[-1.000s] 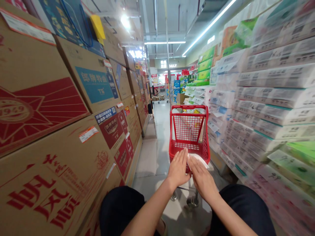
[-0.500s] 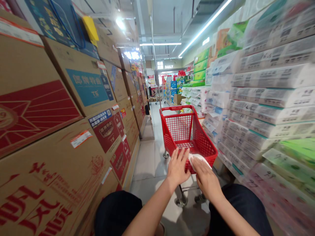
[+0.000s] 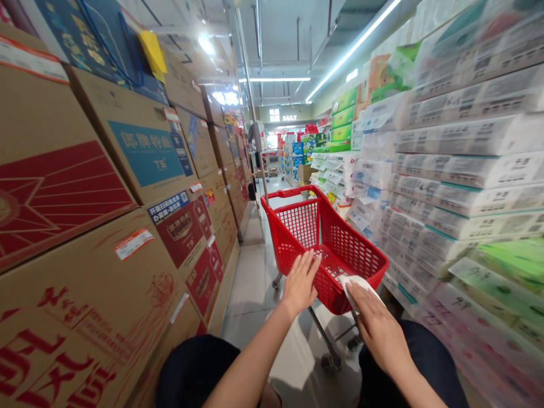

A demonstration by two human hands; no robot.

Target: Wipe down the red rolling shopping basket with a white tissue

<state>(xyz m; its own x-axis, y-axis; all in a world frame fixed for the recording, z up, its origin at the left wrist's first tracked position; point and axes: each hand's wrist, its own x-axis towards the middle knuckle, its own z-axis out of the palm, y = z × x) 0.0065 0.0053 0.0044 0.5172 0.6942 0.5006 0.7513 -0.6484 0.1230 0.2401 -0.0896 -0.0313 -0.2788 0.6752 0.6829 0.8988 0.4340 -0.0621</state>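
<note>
A red plastic shopping cart (image 3: 348, 241) on metal legs with casters stands right in front of me, turned at an angle. My left hand (image 3: 301, 280) lies with fingers stretched out over the near left part of its basket rim. At the near right part of the rim, my right hand (image 3: 374, 317) presses a folded white cloth (image 3: 361, 280) against the red plastic. The cloth is partly hidden under my fingers. No goods show inside the basket.
Cardboard cartons (image 3: 76, 283) form a wall close on my left. Stacks of wrapped tissue packs (image 3: 459, 164) rise on the right. A metal post (image 3: 260, 170) stands beyond the cart at the left. The tiled aisle floor (image 3: 244, 283) runs between them.
The cart has swung round, its near end moving right and its far rim left. My right hand with the cloth moved right and nearer; my left hand slid slightly left.
</note>
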